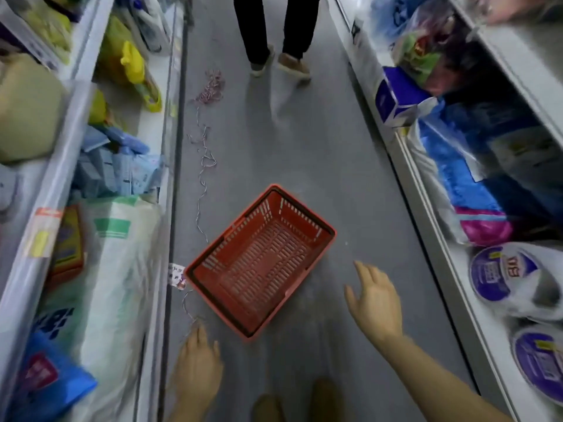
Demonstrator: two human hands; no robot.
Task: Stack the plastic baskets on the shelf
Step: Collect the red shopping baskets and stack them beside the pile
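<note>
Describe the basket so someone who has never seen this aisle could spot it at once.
Start at the grey floor between the two shelving runs. Just ahead of the open left hand and right hand sits the red basket, empty and askew. It is the only slotted red plastic tub there; string trails beside it.

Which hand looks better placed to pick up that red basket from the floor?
Probably the right hand: it is open, reaching forward beside the red basket, near its long side. The left hand hangs lower, behind the basket's near corner.
</note>
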